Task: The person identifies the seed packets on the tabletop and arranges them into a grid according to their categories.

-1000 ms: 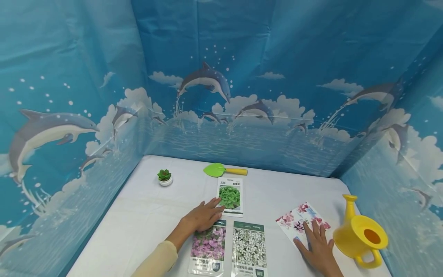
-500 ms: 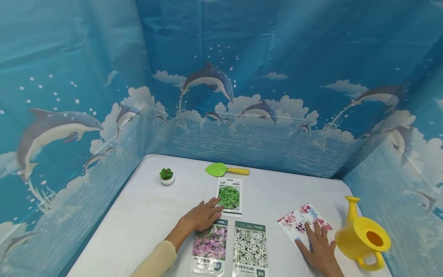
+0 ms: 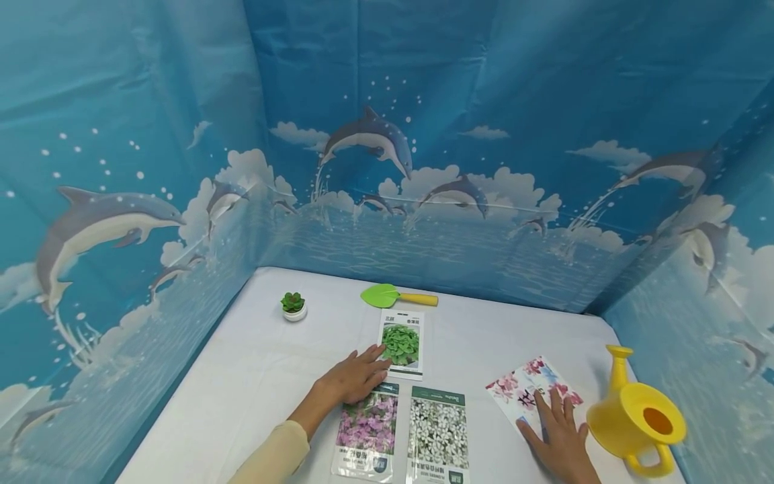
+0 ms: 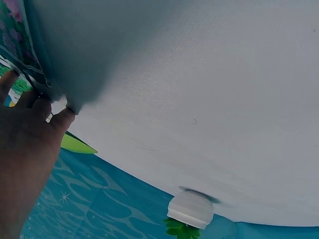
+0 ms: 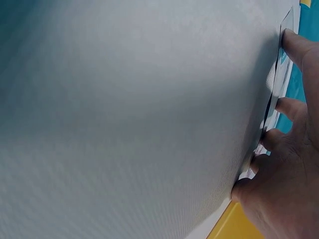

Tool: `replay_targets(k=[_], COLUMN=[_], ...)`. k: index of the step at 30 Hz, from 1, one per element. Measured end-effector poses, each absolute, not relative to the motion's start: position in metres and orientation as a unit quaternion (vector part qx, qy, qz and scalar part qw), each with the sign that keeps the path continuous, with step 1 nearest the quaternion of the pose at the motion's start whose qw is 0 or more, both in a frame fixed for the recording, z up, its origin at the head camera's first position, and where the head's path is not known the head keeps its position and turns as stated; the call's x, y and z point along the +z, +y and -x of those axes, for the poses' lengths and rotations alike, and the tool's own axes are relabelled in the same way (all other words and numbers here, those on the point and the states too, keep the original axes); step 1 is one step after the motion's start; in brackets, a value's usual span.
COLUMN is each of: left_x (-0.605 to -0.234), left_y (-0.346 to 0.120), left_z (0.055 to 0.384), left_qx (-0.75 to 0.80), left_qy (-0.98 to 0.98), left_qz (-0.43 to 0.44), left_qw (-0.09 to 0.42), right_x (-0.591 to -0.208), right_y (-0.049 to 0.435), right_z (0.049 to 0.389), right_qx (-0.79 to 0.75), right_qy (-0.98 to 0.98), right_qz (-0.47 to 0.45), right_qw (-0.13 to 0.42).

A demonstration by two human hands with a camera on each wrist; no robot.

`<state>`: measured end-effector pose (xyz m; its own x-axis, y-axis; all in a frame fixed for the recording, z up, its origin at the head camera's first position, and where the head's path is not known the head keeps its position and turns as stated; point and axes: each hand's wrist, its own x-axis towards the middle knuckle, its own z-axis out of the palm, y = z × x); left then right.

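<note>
My left hand (image 3: 357, 378) lies with fingers extended across the lower left edge of a seed packet (image 3: 400, 344) picturing green leaves. Its heel covers the top corner of a pink-flower seed packet (image 3: 366, 430). To the right of that lies a white-flower seed packet (image 3: 438, 430). My right hand (image 3: 559, 437) rests, fingers spread, on a tilted sheet with a pink floral print (image 3: 510, 390). In the right wrist view the fingertips (image 5: 271, 137) touch that thin sheet. A yellow watering can (image 3: 635, 420) stands just right of this hand.
A small potted succulent (image 3: 293, 306) stands at the back left of the white table (image 3: 254, 376). A green toy trowel (image 3: 381, 296) with a yellow handle lies behind the leaf packet. Blue dolphin-print curtains (image 3: 363, 235) enclose the back and sides.
The head view shifts slightly, so everything appears a little further right. Both hands stay in place on the packet and the floral sheet.
</note>
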<state>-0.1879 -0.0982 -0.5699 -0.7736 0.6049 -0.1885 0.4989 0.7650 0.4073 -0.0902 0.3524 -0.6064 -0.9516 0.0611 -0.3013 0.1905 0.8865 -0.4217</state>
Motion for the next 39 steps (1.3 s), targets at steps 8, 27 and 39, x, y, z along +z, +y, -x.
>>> replay_targets(k=[8,27,39], left_x=[-0.567,-0.567,-0.57], left_y=[-0.1,-0.118,-0.127], left_z=[0.187,0.18,0.181], left_qx=[0.178,0.203,0.214], left_qy=[0.925,0.925,0.923], left_qz=[-0.298,-0.283,-0.281], left_qw=[0.153,0.153,0.155], right_x=[-0.604,-0.604,-0.608], right_y=[0.353,0.351,0.353], right_z=[0.09,0.091,0.089], right_qx=[-0.226,-0.239,-0.238], right_qy=[0.963,0.961,0.962], right_qz=[-0.065,-0.057,-0.059], right_qw=[0.133,0.124,0.124])
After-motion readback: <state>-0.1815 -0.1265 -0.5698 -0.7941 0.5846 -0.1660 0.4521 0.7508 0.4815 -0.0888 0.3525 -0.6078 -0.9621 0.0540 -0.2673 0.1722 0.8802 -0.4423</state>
